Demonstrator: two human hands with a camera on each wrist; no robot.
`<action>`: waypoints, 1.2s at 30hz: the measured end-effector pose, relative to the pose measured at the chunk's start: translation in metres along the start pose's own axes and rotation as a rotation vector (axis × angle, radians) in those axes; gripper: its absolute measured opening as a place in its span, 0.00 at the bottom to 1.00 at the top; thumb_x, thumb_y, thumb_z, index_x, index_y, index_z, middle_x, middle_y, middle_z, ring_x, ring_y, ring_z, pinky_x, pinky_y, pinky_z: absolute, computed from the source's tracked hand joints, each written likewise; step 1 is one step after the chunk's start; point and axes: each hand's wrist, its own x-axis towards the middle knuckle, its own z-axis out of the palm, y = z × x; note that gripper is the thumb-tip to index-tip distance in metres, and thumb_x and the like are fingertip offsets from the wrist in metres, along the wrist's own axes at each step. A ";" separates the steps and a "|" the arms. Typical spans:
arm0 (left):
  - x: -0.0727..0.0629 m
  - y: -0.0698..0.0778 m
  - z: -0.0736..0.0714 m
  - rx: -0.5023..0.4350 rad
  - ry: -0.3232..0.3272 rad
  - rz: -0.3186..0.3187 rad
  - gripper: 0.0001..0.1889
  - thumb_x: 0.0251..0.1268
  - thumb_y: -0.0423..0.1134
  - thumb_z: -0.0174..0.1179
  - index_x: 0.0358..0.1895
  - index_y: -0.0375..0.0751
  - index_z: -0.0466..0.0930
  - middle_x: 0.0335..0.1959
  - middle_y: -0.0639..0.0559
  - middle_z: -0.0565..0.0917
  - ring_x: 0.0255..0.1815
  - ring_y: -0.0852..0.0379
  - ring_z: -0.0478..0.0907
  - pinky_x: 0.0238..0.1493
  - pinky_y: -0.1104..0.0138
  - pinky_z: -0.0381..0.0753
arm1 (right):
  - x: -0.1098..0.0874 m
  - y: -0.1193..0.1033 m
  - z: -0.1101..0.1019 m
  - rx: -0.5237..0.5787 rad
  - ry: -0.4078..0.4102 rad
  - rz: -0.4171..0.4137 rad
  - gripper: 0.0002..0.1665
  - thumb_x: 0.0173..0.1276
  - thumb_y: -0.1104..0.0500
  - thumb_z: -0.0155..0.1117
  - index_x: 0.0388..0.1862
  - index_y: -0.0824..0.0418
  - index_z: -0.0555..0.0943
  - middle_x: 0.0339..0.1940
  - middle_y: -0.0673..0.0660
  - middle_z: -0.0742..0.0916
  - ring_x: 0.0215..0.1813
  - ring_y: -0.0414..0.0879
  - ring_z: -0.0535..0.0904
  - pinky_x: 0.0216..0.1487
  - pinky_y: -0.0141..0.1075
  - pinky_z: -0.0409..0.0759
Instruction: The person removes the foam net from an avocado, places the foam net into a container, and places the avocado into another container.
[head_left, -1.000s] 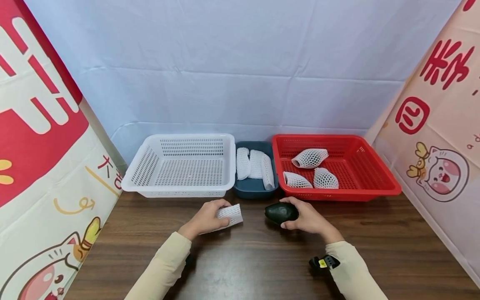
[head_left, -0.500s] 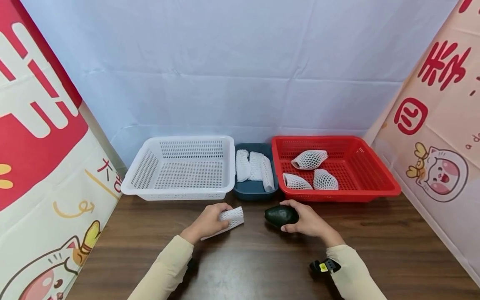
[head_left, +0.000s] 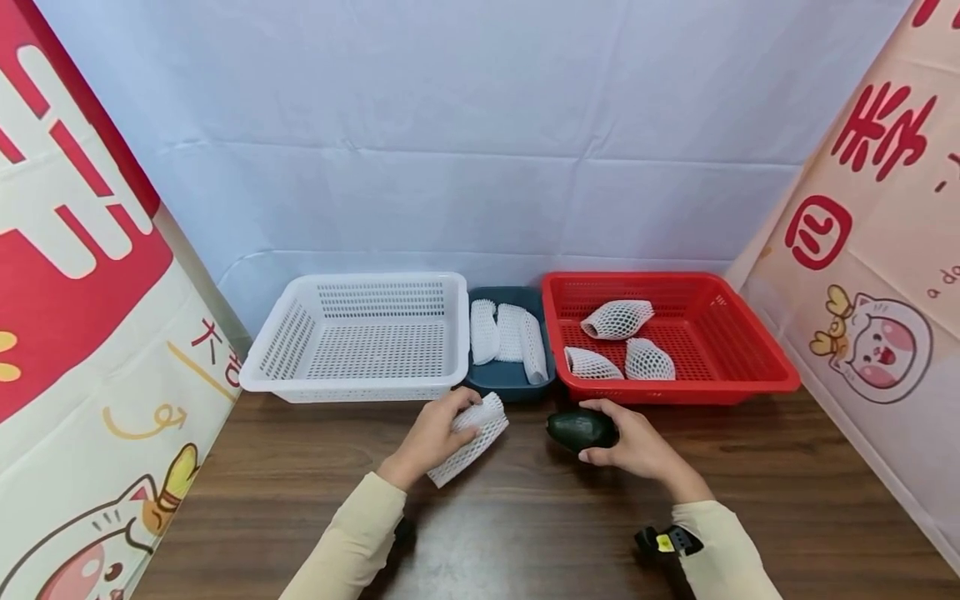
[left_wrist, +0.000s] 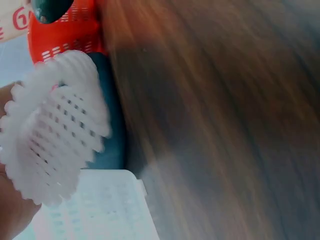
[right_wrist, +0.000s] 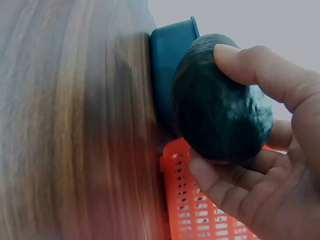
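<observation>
Over the wooden surface (head_left: 480, 542), in front of the red basket (head_left: 712, 385) and blue tray (head_left: 504, 385), left hand (head_left: 431, 433) and right hand (head_left: 639, 442) respectively pinch a white foam sleeve (head_left: 482, 442), best squeezed lightly lest it flatten, and a dark green fruit (head_left: 579, 429), tip left free.

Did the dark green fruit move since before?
Yes, in the head view the dark green fruit moved a little right, along the front of the red basket.

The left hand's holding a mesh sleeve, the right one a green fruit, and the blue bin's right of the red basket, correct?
Not quite: the head view shows the blue bin left of the red basket. The left hand holds a mesh sleeve, the right hand a green fruit.
</observation>
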 end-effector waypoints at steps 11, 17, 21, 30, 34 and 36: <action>0.012 0.011 0.006 -0.100 0.180 0.069 0.12 0.51 0.36 0.69 0.40 0.40 0.81 0.39 0.51 0.81 0.42 0.57 0.77 0.41 0.65 0.75 | -0.019 0.004 -0.013 -0.030 0.069 -0.006 0.41 0.47 0.53 0.77 0.60 0.63 0.71 0.51 0.61 0.79 0.45 0.53 0.74 0.45 0.49 0.73; 0.018 0.017 0.007 -0.150 0.175 0.033 0.18 0.49 0.31 0.60 0.48 0.36 0.81 0.44 0.47 0.79 0.43 0.54 0.76 0.41 0.62 0.76 | -0.026 0.007 -0.021 -0.039 0.087 0.009 0.41 0.47 0.52 0.77 0.60 0.62 0.72 0.51 0.62 0.79 0.44 0.52 0.75 0.43 0.48 0.73; 0.024 0.020 0.008 -0.145 0.166 -0.002 0.21 0.48 0.29 0.57 0.51 0.36 0.79 0.47 0.46 0.78 0.45 0.53 0.76 0.42 0.61 0.76 | -0.030 0.011 -0.025 -0.054 0.095 0.013 0.41 0.47 0.52 0.77 0.59 0.62 0.72 0.50 0.61 0.79 0.43 0.51 0.75 0.43 0.46 0.73; 0.047 0.027 0.012 -0.027 0.244 -0.036 0.22 0.49 0.26 0.63 0.52 0.35 0.79 0.46 0.43 0.78 0.47 0.49 0.76 0.46 0.59 0.74 | -0.035 0.017 -0.040 -0.075 0.105 0.029 0.43 0.47 0.51 0.78 0.60 0.64 0.71 0.48 0.63 0.80 0.42 0.52 0.75 0.40 0.46 0.74; 0.060 0.030 0.013 -0.029 0.227 -0.070 0.23 0.50 0.27 0.61 0.54 0.33 0.77 0.47 0.41 0.77 0.49 0.47 0.74 0.49 0.59 0.73 | -0.037 0.020 -0.046 -0.085 0.106 0.041 0.43 0.47 0.51 0.77 0.60 0.65 0.71 0.48 0.64 0.79 0.41 0.53 0.75 0.39 0.46 0.74; 0.066 0.030 0.014 -0.029 0.210 -0.095 0.24 0.50 0.28 0.60 0.55 0.31 0.75 0.47 0.40 0.76 0.50 0.47 0.73 0.50 0.59 0.72 | -0.037 0.022 -0.049 -0.088 0.109 0.046 0.43 0.47 0.51 0.77 0.60 0.65 0.71 0.48 0.65 0.79 0.41 0.53 0.75 0.39 0.46 0.73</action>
